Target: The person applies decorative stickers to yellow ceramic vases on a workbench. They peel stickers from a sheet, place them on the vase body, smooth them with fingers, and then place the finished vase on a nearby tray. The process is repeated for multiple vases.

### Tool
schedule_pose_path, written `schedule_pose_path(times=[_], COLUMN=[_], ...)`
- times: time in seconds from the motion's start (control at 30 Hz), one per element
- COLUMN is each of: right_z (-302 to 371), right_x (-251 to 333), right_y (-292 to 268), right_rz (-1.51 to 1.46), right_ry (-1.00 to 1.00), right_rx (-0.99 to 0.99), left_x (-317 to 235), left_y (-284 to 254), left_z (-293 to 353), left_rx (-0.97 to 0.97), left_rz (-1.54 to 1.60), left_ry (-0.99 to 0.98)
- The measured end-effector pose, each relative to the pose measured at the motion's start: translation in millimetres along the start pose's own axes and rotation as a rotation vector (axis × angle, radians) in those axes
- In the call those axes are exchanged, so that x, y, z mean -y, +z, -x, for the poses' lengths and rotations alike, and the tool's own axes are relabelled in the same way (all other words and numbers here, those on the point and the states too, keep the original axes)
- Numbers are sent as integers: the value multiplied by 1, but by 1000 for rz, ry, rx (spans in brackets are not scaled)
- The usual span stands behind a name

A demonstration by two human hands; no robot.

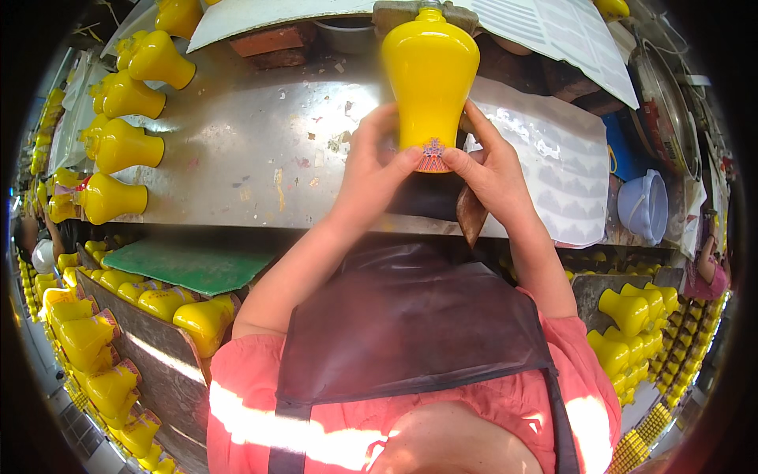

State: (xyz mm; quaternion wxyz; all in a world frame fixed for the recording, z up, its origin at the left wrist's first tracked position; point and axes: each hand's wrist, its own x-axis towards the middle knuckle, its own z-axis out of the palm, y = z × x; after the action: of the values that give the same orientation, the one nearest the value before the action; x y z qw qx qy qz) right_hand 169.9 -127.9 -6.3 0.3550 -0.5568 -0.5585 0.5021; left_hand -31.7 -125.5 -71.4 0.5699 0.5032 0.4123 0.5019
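A glossy yellow vase (431,71) lies with its narrow neck pointing away from me and its flared base toward me. Its far end meets a dark block-like support (395,14). My left hand (373,162) wraps the left side of the base, and my right hand (499,164) wraps the right side. Both thumbs press close to a small red-and-blue patterned decal (432,152) at the base's edge. Some of my fingers are hidden behind the vase. A brown pointed piece (471,215) sticks out below my right hand.
Several yellow vases (130,146) line the left of the metal tabletop (237,158). A white patterned sheet (545,158) lies at right, near a pale blue bucket (643,207). Bricks (272,41) sit at the back. Racked vases (624,312) flank me; another person (708,272) is far right.
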Motion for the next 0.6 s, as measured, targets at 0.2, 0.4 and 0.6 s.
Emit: schedule_pose_path(times=[0.2, 0.4, 0.6], right_z=[-1, -8, -3], right_x=[-15, 3, 19], right_y=[7, -24, -23], right_rz=[-35, -73, -183], right_ry=[-73, 124, -110], right_rx=[-75, -233, -119], left_x=[1, -5, -8], left_y=[2, -3, 4], left_z=[0, 0, -2], left_rx=[-7, 63, -3], left_rz=[23, 16, -118], left_ry=[-11, 1, -2])
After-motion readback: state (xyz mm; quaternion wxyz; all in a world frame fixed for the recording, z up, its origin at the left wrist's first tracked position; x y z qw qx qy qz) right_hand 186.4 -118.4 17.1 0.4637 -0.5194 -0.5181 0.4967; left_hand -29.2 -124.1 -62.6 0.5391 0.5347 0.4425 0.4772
